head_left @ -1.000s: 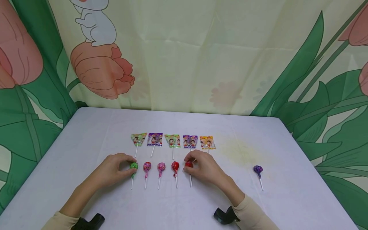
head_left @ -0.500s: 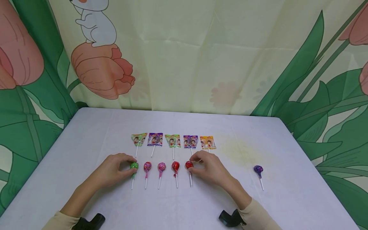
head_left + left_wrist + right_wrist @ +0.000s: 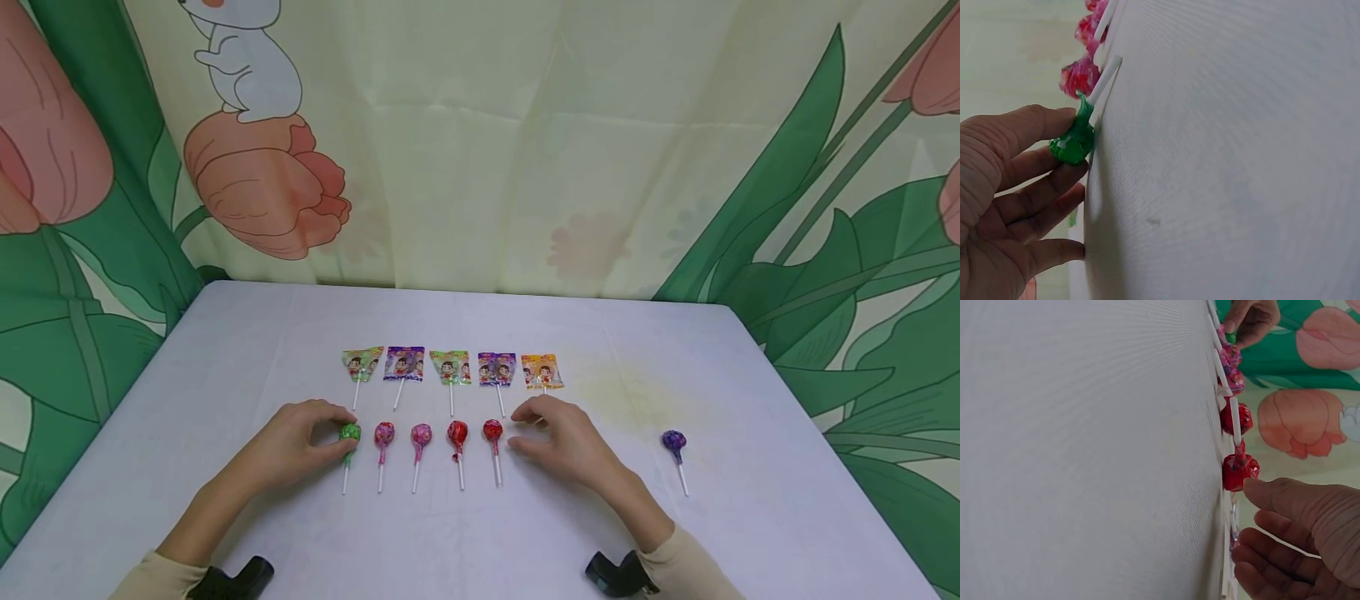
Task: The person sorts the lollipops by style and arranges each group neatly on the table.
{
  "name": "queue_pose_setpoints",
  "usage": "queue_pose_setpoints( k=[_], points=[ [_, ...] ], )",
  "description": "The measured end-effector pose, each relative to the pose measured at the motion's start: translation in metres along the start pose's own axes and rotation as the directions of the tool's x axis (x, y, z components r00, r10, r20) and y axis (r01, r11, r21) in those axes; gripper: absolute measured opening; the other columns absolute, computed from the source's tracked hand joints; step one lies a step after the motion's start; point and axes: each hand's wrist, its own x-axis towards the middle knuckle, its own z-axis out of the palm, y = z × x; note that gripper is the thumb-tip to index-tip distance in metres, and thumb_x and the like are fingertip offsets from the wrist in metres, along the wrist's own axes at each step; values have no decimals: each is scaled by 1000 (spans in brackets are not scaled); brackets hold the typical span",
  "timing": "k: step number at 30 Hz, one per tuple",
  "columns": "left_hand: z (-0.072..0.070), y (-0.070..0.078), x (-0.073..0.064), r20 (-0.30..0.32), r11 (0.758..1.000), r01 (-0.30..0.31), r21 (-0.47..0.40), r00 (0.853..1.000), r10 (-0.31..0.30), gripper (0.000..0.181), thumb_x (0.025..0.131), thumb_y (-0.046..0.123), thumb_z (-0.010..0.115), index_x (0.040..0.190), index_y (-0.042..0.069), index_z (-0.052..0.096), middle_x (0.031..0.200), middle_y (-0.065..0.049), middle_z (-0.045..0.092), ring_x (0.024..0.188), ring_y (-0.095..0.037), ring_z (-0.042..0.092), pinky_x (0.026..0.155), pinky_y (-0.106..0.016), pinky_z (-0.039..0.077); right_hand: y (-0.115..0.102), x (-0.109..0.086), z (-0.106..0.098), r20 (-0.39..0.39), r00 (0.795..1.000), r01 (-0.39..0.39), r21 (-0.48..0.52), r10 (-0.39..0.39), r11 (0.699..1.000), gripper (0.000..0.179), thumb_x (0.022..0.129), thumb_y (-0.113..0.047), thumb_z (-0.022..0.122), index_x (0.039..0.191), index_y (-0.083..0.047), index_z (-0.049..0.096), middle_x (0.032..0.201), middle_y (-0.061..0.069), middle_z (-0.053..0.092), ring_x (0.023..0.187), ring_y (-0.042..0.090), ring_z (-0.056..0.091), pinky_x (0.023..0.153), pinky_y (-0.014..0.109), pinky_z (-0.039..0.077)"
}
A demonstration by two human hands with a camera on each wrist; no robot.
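My left hand (image 3: 300,443) pinches the green-wrapped lollipop (image 3: 1072,145) by its round head, between thumb and fingers, at the left end of the near row. My right hand (image 3: 566,442) holds nothing. Its thumb and fingers stand parted, just right of the red lollipop (image 3: 492,430) that ends this row. Between them lie another red lollipop (image 3: 457,432) with a twisted wrapper and two pink lollipops, one (image 3: 421,435) right of the other (image 3: 384,433). All the sticks point toward me.
Behind runs a row of flat-bagged lollipops, from a green one (image 3: 362,363) to an orange one (image 3: 542,372). A purple lollipop (image 3: 673,442) lies apart on the right of the white-covered table (image 3: 360,550). A printed curtain (image 3: 480,167) hangs behind.
The right hand has let go of the end red lollipop and drawn back to the right, leaving it lying in the row. The left hand keeps its place on the green lollipop.
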Motion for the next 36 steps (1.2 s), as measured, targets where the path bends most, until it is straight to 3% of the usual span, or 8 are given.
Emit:
queue_pose_setpoints(
  k=[36],
  points=[
    [0, 1, 0, 7, 1000, 14, -1, 1000, -14, 26, 83, 19, 86, 105, 10, 77, 106, -3, 75, 108, -31, 68, 97, -58, 52, 31, -22, -22, -96, 992, -78, -3, 77, 997, 25, 83, -12, 85, 105, -9, 74, 101, 0, 73, 95, 20, 67, 85, 42, 59]
  ],
)
